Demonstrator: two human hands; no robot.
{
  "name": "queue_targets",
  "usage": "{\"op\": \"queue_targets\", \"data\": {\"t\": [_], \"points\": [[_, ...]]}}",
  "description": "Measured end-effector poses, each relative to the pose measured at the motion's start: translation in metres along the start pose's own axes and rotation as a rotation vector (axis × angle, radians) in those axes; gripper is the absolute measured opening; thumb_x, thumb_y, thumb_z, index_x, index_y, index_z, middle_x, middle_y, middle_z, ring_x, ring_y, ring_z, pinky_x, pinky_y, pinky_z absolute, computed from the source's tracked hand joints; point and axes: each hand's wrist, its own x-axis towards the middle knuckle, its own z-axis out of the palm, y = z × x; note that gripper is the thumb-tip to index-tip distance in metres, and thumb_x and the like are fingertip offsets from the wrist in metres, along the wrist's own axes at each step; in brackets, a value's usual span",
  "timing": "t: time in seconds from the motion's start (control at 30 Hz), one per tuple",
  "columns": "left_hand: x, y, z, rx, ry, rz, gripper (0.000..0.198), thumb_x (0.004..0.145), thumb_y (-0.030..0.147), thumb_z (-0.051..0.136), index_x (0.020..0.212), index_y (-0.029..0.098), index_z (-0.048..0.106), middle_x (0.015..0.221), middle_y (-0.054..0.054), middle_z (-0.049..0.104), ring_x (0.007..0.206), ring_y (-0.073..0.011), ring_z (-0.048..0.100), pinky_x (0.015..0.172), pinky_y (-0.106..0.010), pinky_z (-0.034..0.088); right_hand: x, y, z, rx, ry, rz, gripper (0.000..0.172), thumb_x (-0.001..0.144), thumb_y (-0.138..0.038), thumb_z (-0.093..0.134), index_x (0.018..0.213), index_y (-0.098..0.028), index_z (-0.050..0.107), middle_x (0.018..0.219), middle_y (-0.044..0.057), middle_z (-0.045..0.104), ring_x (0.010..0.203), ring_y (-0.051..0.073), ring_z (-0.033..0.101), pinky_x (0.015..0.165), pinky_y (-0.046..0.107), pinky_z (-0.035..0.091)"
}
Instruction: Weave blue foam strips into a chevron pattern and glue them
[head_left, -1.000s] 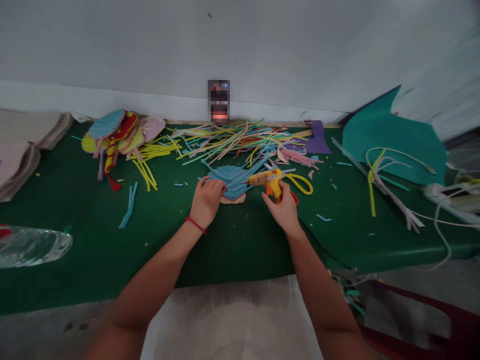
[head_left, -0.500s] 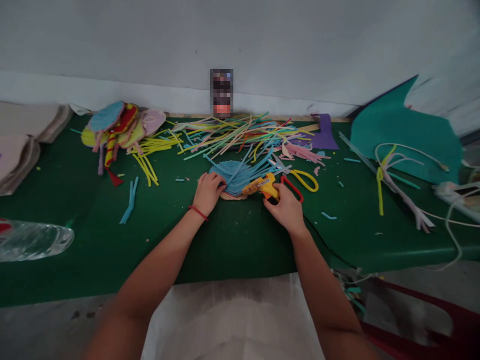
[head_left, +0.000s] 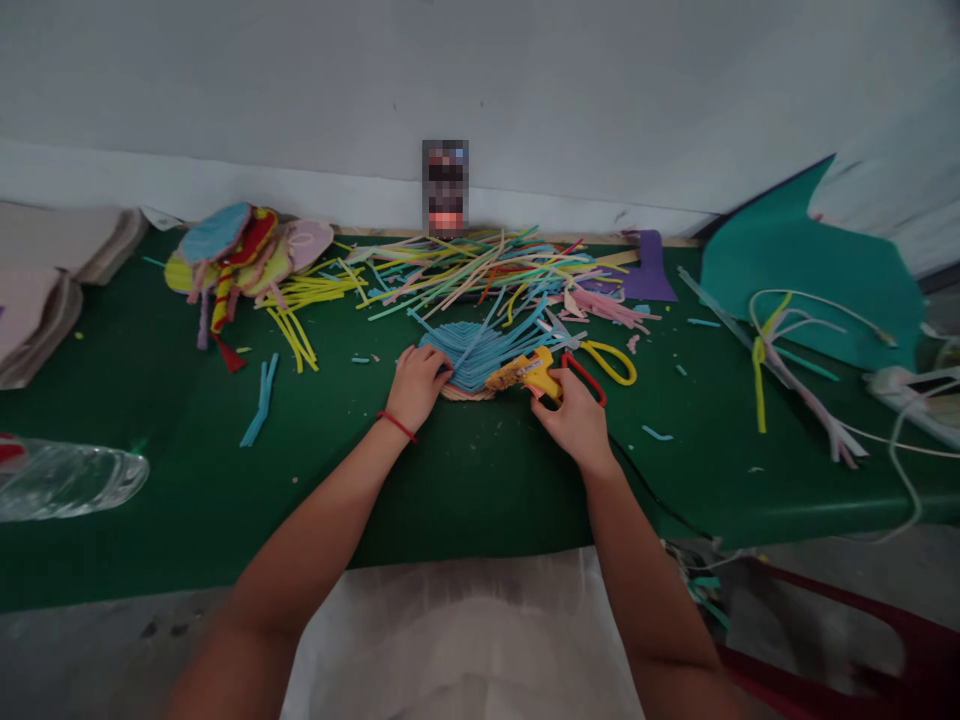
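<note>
while your left hand [head_left: 415,388] curls its fingers onto the blue woven piece [head_left: 480,352] just ahead | right hand [head_left: 576,422] clamped on glue gun [head_left: 529,372], nozzle toward the piece | scissors [head_left: 609,362] just beyond the right hand

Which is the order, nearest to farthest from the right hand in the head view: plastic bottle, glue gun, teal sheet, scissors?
1. glue gun, held in the right hand.
2. scissors, on the table just beyond the hand, slightly right.
3. teal sheet, far right, at the back.
4. plastic bottle, at the far left edge.
</note>
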Motion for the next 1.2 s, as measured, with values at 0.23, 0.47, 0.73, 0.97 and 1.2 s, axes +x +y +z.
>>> {"op": "queue_targets", "data": {"t": [0.23, 0.47, 0.73, 0.97, 1.2], "points": [[0.001, 0.001, 0.000, -0.014, -0.002, -0.004, 0.004, 0.084, 0.019, 0.058, 0.085, 0.021, 0.061, 0.093, -0.004, 0.063, 0.092, -0.0222, 0.057, 0.101, -0.045, 0.035, 0.000, 0.001, -0.002, -0.009, 0.011, 0.039, 0.036, 0.075, -0.033, 0.053, 0.109, -0.023, 0.053, 0.109, 0.007, 0.065, 0.095, 0.026, 0.061, 0.073, 0.035, 0.048], [0.000, 0.001, 0.000, 0.001, -0.005, -0.004, 0.003, 0.084, 0.020, 0.058, 0.085, 0.021, 0.061, 0.093, -0.003, 0.062, 0.093, -0.0216, 0.056, 0.102, -0.044, 0.034, 0.001, 0.007, -0.001, -0.018, 0.027, 0.059, 0.038, 0.074, -0.035, 0.055, 0.111, -0.023, 0.053, 0.109, 0.007, 0.065, 0.096, 0.026, 0.061, 0.073, 0.036, 0.048], [0.000, 0.001, -0.001, -0.005, -0.009, -0.008, 0.004, 0.084, 0.018, 0.059, 0.085, 0.020, 0.062, 0.093, -0.004, 0.063, 0.093, -0.0223, 0.056, 0.101, -0.044, 0.035, 0.002, 0.013, -0.002, -0.010, 0.031, 0.098, 0.037, 0.074, -0.036, 0.056, 0.108, -0.024, 0.053, 0.107, 0.007, 0.066, 0.092, 0.026, 0.062, 0.069, 0.034, 0.046], [0.001, 0.001, 0.000, -0.020, -0.018, -0.021, 0.004, 0.084, 0.019, 0.058, 0.085, 0.020, 0.062, 0.093, -0.004, 0.063, 0.093, -0.0218, 0.056, 0.101, -0.043, 0.034, 0.003, 0.012, -0.008, -0.032, 0.003, 0.166, 0.036, 0.073, -0.037, 0.057, 0.106, -0.024, 0.053, 0.100, 0.006, 0.067, 0.087, 0.024, 0.061, 0.062, 0.030, 0.041], [0.001, 0.000, 0.001, -0.046, -0.011, -0.024, 0.003, 0.083, 0.019, 0.058, 0.084, 0.020, 0.061, 0.092, -0.004, 0.063, 0.093, -0.0225, 0.056, 0.101, -0.042, 0.033, 0.003, 0.014, -0.009, -0.036, 0.048, 0.195, 0.036, 0.074, -0.036, 0.057, 0.108, -0.024, 0.053, 0.105, 0.006, 0.066, 0.088, 0.024, 0.060, 0.062, 0.029, 0.039]]}}
